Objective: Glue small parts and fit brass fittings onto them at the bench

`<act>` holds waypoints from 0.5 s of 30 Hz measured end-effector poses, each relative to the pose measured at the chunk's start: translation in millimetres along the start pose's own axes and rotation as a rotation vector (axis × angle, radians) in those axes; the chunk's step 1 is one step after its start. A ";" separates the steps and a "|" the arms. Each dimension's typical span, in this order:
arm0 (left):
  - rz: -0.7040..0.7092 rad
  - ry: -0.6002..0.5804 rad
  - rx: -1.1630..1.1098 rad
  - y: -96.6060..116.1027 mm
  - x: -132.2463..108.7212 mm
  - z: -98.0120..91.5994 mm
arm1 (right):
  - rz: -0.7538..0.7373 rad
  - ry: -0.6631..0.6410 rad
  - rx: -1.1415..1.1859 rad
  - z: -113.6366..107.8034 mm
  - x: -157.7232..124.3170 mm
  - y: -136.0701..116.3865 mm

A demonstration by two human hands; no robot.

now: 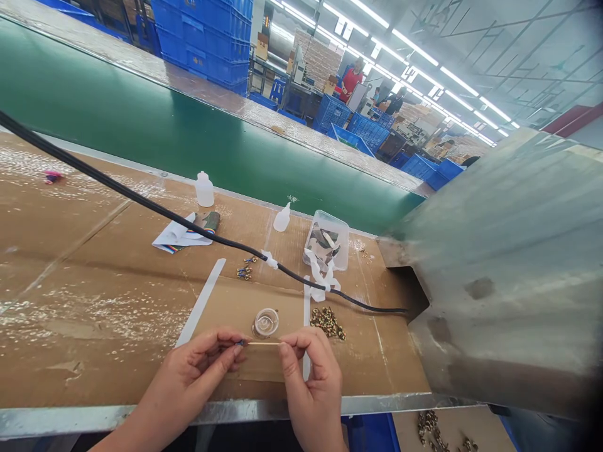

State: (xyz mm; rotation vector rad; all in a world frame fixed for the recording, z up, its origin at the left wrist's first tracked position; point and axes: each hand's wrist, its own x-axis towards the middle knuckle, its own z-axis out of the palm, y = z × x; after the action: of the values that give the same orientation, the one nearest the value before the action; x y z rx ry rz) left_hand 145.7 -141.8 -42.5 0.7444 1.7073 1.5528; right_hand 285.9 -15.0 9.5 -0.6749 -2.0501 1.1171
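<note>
My left hand (202,367) pinches a small blue piece (242,343) between thumb and forefinger; its exact kind is too small to make out. In my right hand (313,370) is a thin wooden stick (264,343), held near one end. The stick's other end meets the blue piece. Just beyond the hands stands a small round clear dish (266,322) on the cardboard. Right of it lies a heap of small gold and dark pieces (328,322). Several blue and gold pieces (244,272) sit farther back.
A black cable (141,198) crosses above the cardboard-covered table (117,301). White bottles (204,189) and a clear plastic box (326,241) stand near the green conveyor belt (226,147). A metal housing (509,270) rises at right. Blue crates (202,37) and a person in red (351,81) are beyond.
</note>
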 end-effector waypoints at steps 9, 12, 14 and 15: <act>0.010 0.052 -0.026 13.2 1.4 4.1 | -0.065 -0.035 -0.081 3.0 2.3 0.1; 0.000 0.059 -0.040 18.2 2.7 5.2 | -0.113 -0.047 -0.105 3.8 1.2 -3.0; 0.005 0.055 -0.028 20.2 3.7 5.0 | -0.174 -0.058 -0.129 3.9 0.3 -6.0; 0.014 0.055 -0.016 20.6 4.0 4.7 | -0.214 -0.062 -0.143 3.9 -0.1 -7.5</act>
State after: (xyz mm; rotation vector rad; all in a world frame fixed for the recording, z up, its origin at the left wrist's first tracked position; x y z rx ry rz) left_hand 146.3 -133.5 -22.7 0.7126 1.7315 1.6078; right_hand 282.1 -20.7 14.4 -0.4806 -2.2120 0.8856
